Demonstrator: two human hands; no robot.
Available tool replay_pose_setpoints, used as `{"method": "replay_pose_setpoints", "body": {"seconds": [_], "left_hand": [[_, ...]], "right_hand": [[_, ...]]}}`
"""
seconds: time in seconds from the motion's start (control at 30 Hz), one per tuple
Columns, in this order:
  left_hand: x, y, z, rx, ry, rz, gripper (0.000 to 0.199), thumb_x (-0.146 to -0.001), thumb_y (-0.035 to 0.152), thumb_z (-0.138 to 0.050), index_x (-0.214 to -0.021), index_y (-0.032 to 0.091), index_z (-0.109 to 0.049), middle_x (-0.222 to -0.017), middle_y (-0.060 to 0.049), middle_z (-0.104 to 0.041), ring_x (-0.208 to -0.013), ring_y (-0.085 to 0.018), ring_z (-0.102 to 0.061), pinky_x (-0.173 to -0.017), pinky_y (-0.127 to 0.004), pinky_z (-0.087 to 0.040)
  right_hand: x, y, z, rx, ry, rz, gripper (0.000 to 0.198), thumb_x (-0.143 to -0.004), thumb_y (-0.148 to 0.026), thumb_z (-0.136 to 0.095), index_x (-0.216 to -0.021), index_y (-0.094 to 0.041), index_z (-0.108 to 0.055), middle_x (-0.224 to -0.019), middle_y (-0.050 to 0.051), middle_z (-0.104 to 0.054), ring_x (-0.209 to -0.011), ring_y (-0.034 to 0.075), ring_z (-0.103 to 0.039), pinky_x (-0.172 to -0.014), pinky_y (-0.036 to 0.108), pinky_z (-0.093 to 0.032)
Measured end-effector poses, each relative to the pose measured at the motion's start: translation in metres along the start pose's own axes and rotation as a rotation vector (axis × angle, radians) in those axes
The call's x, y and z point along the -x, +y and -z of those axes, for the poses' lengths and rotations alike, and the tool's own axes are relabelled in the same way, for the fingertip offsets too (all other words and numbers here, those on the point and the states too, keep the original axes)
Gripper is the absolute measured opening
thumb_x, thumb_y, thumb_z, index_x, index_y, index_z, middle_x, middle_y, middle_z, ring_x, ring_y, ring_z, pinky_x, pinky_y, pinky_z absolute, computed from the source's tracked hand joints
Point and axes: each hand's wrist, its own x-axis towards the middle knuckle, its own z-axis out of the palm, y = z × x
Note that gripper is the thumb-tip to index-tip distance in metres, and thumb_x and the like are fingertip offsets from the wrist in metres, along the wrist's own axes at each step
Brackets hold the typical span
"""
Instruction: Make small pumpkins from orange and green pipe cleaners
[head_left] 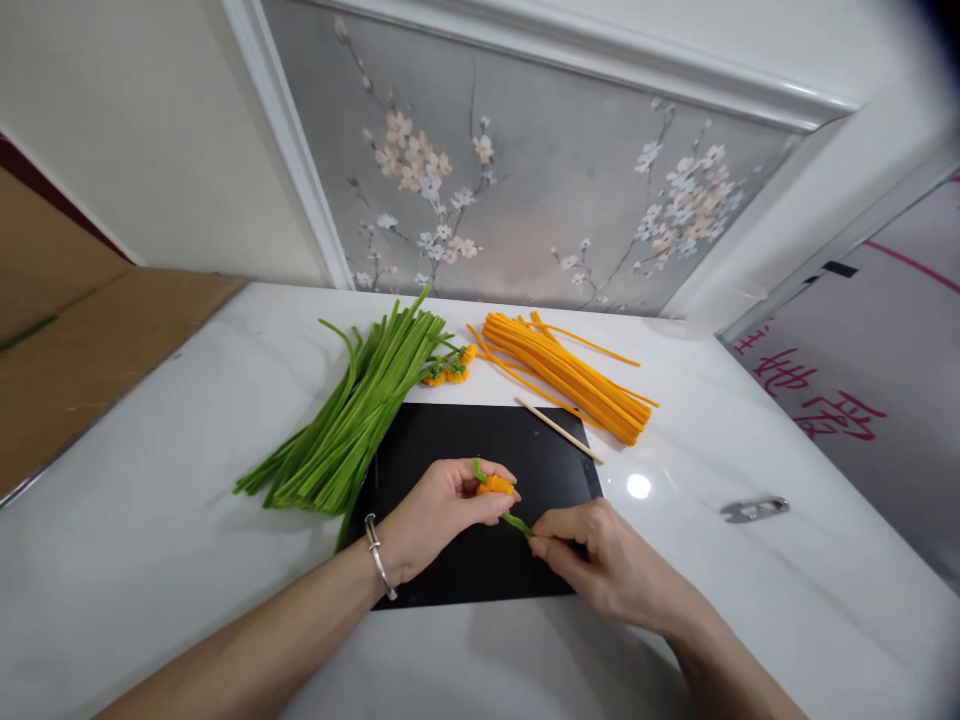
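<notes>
Between the thumb and fingers of my left hand (454, 500) is a small orange flower (496, 485) made of bent pipe cleaner. A short green end sticks up at its upper left. From its lower right runs a green pipe cleaner (516, 522), whose tip my right hand (592, 548) pinches between thumb and forefinger. Both hands are over a black mat (450, 430). A bundle of green pipe cleaners (360, 410) lies left of the mat, and several finished orange flowers (456, 372) with green parts lie beside it.
Beyond the mat lies a bundle of orange pipe cleaners (566, 375). A thin wooden stick (559, 430) rests across the mat's upper right edge. Small metal thread snips (754, 510) are on the white table (187, 560) at right. A cardboard box (112, 330) stands at far left.
</notes>
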Motion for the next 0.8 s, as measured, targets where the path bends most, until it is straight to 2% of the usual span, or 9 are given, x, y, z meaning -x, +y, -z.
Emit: {"method": "replay_pose_setpoints", "body": {"seconds": [0.1, 0.17, 0.23, 0.3, 0.37, 0.43, 0.5, 0.67, 0.8], "left_hand": [[0.002, 0.003, 0.001, 0.036, -0.015, 0.036, 0.022, -0.073, 0.025, -0.075, -0.092, 0.013, -0.072, -0.084, -0.005, -0.071, -0.073, -0.012, -0.06, -0.064, -0.021, -0.048], [0.002, 0.005, 0.001, 0.124, -0.011, 0.074, 0.027, -0.075, 0.031, -0.074, -0.096, 0.015, -0.073, -0.091, -0.006, -0.071, -0.079, -0.013, -0.062, -0.07, -0.022, -0.051], [0.002, 0.005, 0.001, 0.236, 0.013, 0.106, 0.028, -0.078, 0.037, -0.072, -0.097, 0.016, -0.074, -0.098, -0.007, -0.071, -0.088, -0.016, -0.064, -0.077, -0.025, -0.053], [0.001, 0.003, -0.001, 0.33, 0.021, 0.11, 0.027, -0.078, 0.038, -0.071, -0.095, 0.017, -0.075, -0.1, -0.008, -0.071, -0.095, -0.018, -0.064, -0.082, -0.027, -0.053], [0.002, 0.0, -0.003, 0.389, -0.004, 0.092, 0.026, -0.079, 0.036, -0.071, -0.097, 0.018, -0.075, -0.099, -0.007, -0.072, -0.096, -0.019, -0.064, -0.084, -0.028, -0.053], [0.003, -0.002, -0.007, 0.408, -0.035, 0.065, 0.026, -0.082, 0.036, -0.069, -0.099, 0.018, -0.075, -0.097, -0.007, -0.072, -0.093, -0.018, -0.065, -0.084, -0.027, -0.053], [0.004, -0.002, -0.01, 0.385, -0.032, 0.042, 0.025, -0.083, 0.036, -0.067, -0.1, 0.018, -0.075, -0.096, -0.007, -0.072, -0.092, -0.017, -0.065, -0.081, -0.025, -0.053], [0.004, -0.002, -0.012, 0.276, 0.095, -0.004, 0.02, -0.079, 0.032, -0.071, -0.086, 0.015, -0.077, -0.097, -0.007, -0.071, -0.091, -0.018, -0.064, -0.08, -0.026, -0.054], [0.005, -0.002, -0.011, 0.241, 0.129, -0.02, 0.019, -0.078, 0.032, -0.072, -0.08, 0.014, -0.077, -0.089, -0.006, -0.07, -0.085, -0.018, -0.064, -0.076, -0.026, -0.056]], "right_hand": [[0.001, 0.003, 0.004, 0.04, 0.046, -0.012, 0.028, -0.09, -0.018, -0.044, -0.062, -0.019, -0.047, -0.054, -0.007, -0.037, -0.049, 0.008, -0.031, -0.047, 0.023, -0.024], [0.0, 0.005, 0.004, 0.067, 0.081, -0.028, 0.02, -0.092, -0.023, -0.046, -0.076, -0.021, -0.059, -0.057, -0.006, -0.048, -0.049, 0.009, -0.039, -0.048, 0.022, -0.029], [-0.003, 0.006, 0.0, 0.106, 0.146, -0.044, 0.012, -0.089, -0.03, -0.055, -0.095, -0.023, -0.062, -0.064, -0.005, -0.059, -0.053, 0.01, -0.049, -0.053, 0.022, -0.037], [-0.007, 0.008, -0.007, 0.141, 0.254, -0.041, 0.029, -0.082, -0.034, -0.065, -0.108, -0.023, -0.058, -0.073, -0.003, -0.065, -0.06, 0.013, -0.058, -0.061, 0.024, -0.045], [-0.011, 0.008, -0.017, 0.137, 0.381, -0.037, 0.037, -0.08, -0.036, -0.068, -0.111, -0.021, -0.054, -0.08, -0.001, -0.066, -0.064, 0.014, -0.061, -0.063, 0.025, -0.048], [-0.015, 0.008, -0.027, 0.116, 0.477, -0.043, 0.037, -0.083, -0.037, -0.065, -0.114, -0.021, -0.052, -0.09, 0.002, -0.066, -0.066, 0.014, -0.063, -0.058, 0.023, -0.048], [-0.018, 0.007, -0.035, 0.243, 0.539, -0.028, 0.042, -0.083, -0.043, -0.064, -0.117, -0.021, -0.052, -0.095, 0.004, -0.065, -0.071, 0.016, -0.065, -0.055, 0.023, -0.047], [-0.018, 0.003, -0.037, 0.644, 0.616, 0.007, 0.033, -0.091, -0.047, -0.052, -0.117, -0.026, -0.058, -0.078, 0.001, -0.065, -0.058, 0.016, -0.063, -0.047, 0.025, -0.036], [-0.017, 0.004, -0.034, 0.645, 0.633, 0.059, 0.026, -0.093, -0.038, -0.051, -0.111, -0.022, -0.06, -0.074, 0.0, -0.067, -0.057, 0.015, -0.063, -0.049, 0.025, -0.036]]}}
